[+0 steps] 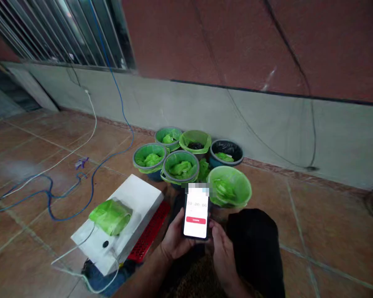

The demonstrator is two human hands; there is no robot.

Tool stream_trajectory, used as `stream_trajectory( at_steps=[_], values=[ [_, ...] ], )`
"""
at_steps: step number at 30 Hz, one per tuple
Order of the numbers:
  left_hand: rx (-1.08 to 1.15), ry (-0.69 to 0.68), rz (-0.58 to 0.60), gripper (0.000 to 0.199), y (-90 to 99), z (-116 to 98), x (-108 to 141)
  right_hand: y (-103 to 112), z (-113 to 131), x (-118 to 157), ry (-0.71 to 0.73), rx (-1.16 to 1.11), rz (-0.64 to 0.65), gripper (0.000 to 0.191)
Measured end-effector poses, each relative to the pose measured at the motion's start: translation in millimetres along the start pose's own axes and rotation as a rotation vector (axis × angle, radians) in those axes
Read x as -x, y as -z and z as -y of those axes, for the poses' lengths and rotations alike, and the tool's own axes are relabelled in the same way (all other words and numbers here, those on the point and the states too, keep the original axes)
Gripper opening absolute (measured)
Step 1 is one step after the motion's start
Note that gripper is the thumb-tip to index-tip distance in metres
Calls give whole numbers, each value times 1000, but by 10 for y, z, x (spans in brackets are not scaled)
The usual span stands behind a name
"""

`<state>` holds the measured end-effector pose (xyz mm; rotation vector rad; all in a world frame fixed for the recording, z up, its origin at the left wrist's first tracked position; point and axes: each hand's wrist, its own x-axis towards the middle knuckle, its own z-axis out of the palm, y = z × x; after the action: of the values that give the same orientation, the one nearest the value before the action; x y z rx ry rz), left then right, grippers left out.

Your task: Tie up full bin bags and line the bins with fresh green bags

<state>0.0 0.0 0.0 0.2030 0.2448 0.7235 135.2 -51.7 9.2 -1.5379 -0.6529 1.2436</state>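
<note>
A smartphone [196, 231] with a lit white screen and a red button is held upright between my hands, above my lap. My left hand [176, 240] wraps round its left side and lower back. At its lower right edge, my right hand [223, 247] grips it with the fingers partly hidden behind. Just beyond the phone stand several small buckets lined with bags. A bucket with a pale green liner [244, 186] is nearest on the right, and a grey-rimmed bucket [196, 167] sits behind the phone. Green plastic lies inside them.
On the left is a white box [143, 194] with a folded green bag [108, 217] on it and a red crate [151, 227] beside it. A blue cable [91, 190] and a white cable [95, 124] trail over the tiles. Behind the buckets runs a wall [186, 103].
</note>
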Motion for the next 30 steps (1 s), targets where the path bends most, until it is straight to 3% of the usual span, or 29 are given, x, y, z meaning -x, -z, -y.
stream_trajectory(
  at_steps=[10, 30],
  values=[
    [16, 11, 9, 66, 15, -9, 13, 23, -95, -5, 37, -9, 30, 55],
    [12, -6, -37, 67, 21, -7, 13, 14, -55, -39, 41, -12, 68, 52]
  ],
)
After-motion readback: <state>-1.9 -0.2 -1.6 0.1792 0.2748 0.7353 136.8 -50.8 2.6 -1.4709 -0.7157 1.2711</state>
